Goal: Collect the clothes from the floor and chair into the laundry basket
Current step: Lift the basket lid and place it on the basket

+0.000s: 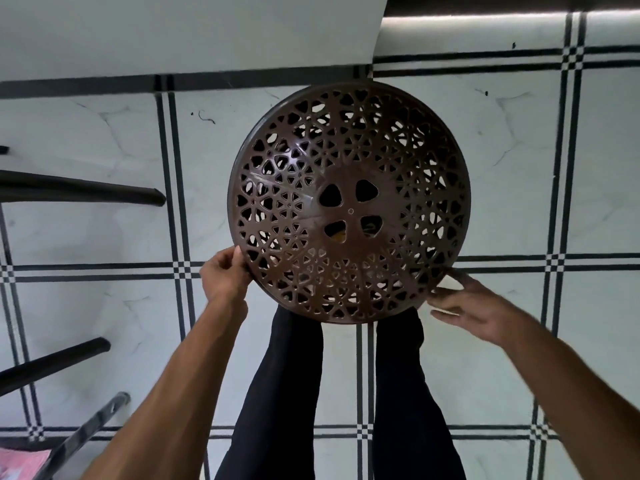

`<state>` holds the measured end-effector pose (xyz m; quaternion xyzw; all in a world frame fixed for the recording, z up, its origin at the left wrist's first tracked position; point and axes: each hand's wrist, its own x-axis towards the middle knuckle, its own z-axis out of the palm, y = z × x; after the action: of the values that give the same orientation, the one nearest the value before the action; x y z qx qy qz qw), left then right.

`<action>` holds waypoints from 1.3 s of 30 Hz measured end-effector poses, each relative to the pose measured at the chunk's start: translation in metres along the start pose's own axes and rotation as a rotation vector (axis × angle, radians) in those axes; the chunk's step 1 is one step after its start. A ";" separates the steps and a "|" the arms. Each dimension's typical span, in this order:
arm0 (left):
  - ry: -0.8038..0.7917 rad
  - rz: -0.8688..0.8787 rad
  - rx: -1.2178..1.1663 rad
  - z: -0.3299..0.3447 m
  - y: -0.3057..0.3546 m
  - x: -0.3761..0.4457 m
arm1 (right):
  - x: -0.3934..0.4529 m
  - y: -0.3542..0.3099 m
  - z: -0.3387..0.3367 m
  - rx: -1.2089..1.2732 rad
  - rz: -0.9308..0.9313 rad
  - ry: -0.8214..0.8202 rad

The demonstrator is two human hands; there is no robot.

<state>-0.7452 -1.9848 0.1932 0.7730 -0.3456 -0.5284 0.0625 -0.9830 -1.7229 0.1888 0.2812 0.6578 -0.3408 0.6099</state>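
White marble-look floor tiles (502, 202) crossed by paired black lines fill the head view, with a pale wall (173, 32) running along the top from ten to twelve o'clock. At the centre sits the laundry basket (349, 202), seen from straight above: a round, dark brown plastic lid pierced all over with small triangular and heart-shaped holes, and four larger openings around its middle. Something yellowish shows through one of those openings, too hidden to name. The left hand (225, 275) is at eight o'clock of the lid, fingers closed on its rim. The right hand (464, 306) is at four o'clock, fingers spread and loose, the tips touching the rim's edge; whether it actually grips I cannot tell. Below the basket, at six o'clock, stand the person's legs in black trousers (287, 393), feet hidden under the lid. Dark chair legs (79, 194) reach in from the left edge at nine and eight o'clock, and a pink-and-white cloth (20, 462) lies at the bottom left corner, beside a grey metal bar (86, 434).
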 end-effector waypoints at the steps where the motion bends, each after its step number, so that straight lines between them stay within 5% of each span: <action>1: 0.002 0.032 0.021 0.002 0.008 0.004 | 0.003 -0.015 -0.005 -0.029 -0.042 -0.026; 6: -0.078 0.175 0.155 0.006 0.044 0.031 | 0.003 -0.106 -0.016 0.149 -0.404 0.104; 15: -0.257 0.304 0.269 0.008 0.109 0.052 | 0.017 -0.199 0.047 -0.284 -0.672 0.244; 22: -0.299 0.407 0.399 0.059 0.176 0.061 | 0.016 -0.216 0.062 -0.337 -0.604 0.301; 33: -0.319 0.239 0.444 0.069 0.204 0.081 | 0.013 -0.244 0.065 -0.359 -0.361 0.296; 39: -0.331 0.204 0.412 0.064 0.200 0.081 | 0.003 -0.295 0.085 -0.680 -0.258 0.127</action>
<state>-0.8775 -2.1669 0.1948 0.6338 -0.5271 -0.5572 -0.1002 -1.1630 -1.9698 0.2144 -0.0023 0.8000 -0.1590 0.5786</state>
